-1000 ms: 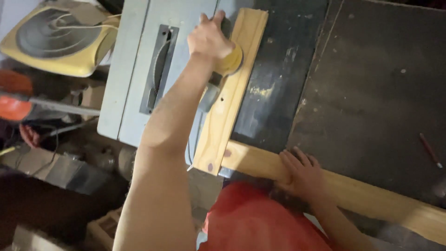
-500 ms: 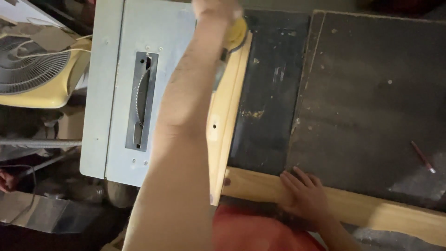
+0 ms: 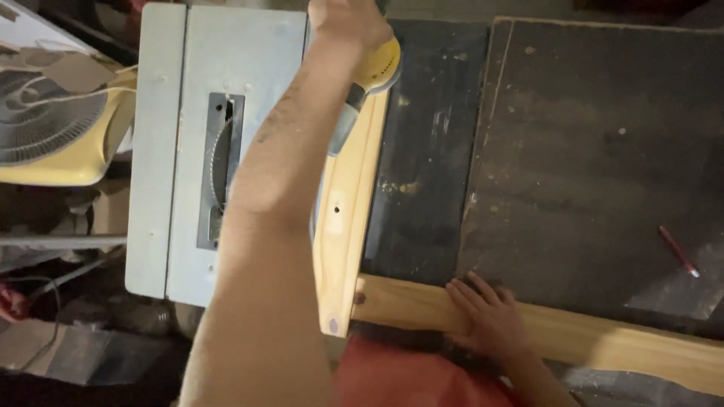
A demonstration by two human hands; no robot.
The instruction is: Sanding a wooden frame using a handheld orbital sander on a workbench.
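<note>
I am closing my left grip [image 3: 348, 21] over the top of a yellow sander [image 3: 375, 69], pressing it onto the far end of an upright pale wooden board [image 3: 348, 203]. That board is running away from me along the seam between a grey table saw [image 3: 170, 151] and the dark bench [image 3: 603, 151]. My right hand [image 3: 489, 320] is lying flat, fingers spread and holding nothing, on a second wooden board [image 3: 588, 335] crossing the near edge and meeting the first at a corner. A red pencil [image 3: 679, 251] is lying on the bench well to the right. A yellow fan [image 3: 53, 128] is sitting left of the saw.
</note>
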